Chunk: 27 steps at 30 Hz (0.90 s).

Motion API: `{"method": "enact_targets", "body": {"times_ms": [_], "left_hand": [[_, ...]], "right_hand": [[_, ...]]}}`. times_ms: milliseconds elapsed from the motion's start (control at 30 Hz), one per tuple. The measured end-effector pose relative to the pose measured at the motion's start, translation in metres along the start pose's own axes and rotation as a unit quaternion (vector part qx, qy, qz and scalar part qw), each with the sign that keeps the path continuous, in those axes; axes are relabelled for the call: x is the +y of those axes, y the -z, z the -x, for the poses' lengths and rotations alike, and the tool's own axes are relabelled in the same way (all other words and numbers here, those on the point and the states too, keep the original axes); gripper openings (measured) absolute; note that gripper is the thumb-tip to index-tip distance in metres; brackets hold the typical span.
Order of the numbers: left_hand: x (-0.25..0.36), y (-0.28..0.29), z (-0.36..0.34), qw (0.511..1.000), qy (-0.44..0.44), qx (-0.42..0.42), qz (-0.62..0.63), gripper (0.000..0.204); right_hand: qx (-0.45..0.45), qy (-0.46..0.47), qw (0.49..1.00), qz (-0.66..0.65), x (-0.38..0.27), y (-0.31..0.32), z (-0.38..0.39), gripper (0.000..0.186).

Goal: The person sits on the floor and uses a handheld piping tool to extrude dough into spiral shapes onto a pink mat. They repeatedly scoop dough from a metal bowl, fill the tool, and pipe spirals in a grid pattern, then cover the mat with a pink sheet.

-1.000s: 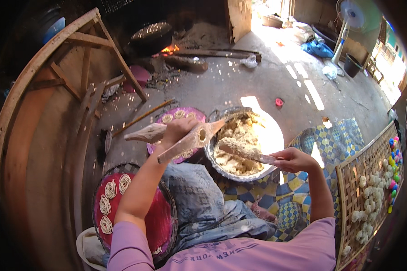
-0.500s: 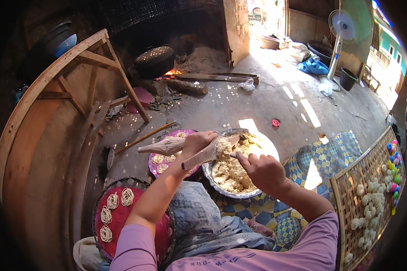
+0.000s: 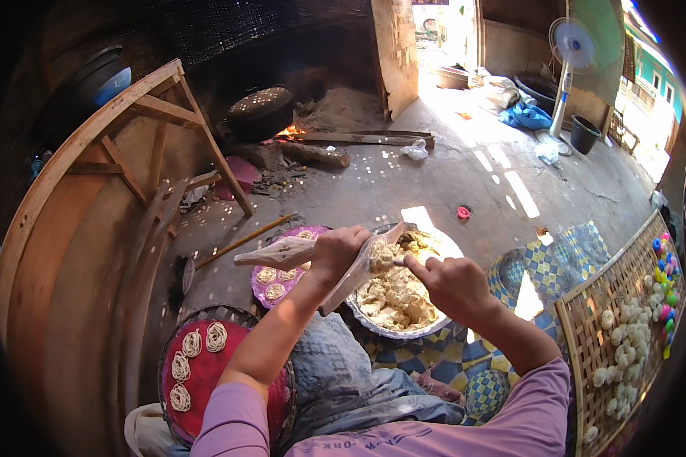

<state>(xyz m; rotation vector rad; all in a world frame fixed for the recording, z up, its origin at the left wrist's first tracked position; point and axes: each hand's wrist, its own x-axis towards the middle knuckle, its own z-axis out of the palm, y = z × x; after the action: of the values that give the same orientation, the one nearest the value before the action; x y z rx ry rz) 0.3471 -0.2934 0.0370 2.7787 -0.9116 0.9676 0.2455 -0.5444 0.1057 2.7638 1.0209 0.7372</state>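
Note:
My left hand (image 3: 341, 251) is closed around a pale wooden tool, its carved tapering handle (image 3: 274, 252) pointing left and its flat, board-like head (image 3: 358, 268) slanting over the bowl. The tool's exact kind is not clear. In my closed right hand (image 3: 456, 288) is a spoon (image 3: 399, 263), its tip at a lump of pale dough (image 3: 382, 257) against the wooden head. Below stands a wide metal bowl (image 3: 411, 333) of soft, crumbly dough (image 3: 392, 297). To its left, a purple round tray (image 3: 258, 276) carries coiled dough rosettes (image 3: 275, 292).
A red round tray (image 3: 229, 404) with several rosettes is by my left arm. A woven bamboo rack (image 3: 587, 320) holds pale and coloured pieces at right. Farther off are a pot (image 3: 259, 114) over a wood fire (image 3: 290, 131), a wooden frame (image 3: 215, 145) and a standing fan (image 3: 572, 46).
The wooden head has tilted and its near end has moved right and down. My right hand has shifted slightly right, with the spoon still at the dough lump.

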Motion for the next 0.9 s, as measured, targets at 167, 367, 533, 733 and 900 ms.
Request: {"method": "enact_targets", "body": {"times_ms": [167,367,533,733,900], "left_hand": [[-0.027,0.026,0.004,0.995,0.095,0.020,0.003,0.033],[0.005,0.014,-0.022,0.987,0.112,0.090,0.073,0.032],[-0.017,0.012,-0.022,0.985,0.166,0.033,-0.014,0.027],[-0.026,-0.001,-0.010,0.989,0.135,0.065,0.002,0.022],[-0.039,0.000,-0.008,0.988,0.131,0.083,-0.007,0.018]], "right_hand": [[0.012,-0.153,0.979,-0.132,0.014,0.005,0.029,0.032],[0.157,-0.261,0.802,-0.514,-0.036,-0.062,-0.013,0.058],[0.022,-0.289,0.729,-0.620,-0.054,-0.079,0.015,0.046],[0.011,-0.350,0.651,-0.674,-0.037,-0.088,0.002,0.039],[-0.041,-0.265,0.616,-0.741,-0.051,-0.079,0.016,0.040]]}}
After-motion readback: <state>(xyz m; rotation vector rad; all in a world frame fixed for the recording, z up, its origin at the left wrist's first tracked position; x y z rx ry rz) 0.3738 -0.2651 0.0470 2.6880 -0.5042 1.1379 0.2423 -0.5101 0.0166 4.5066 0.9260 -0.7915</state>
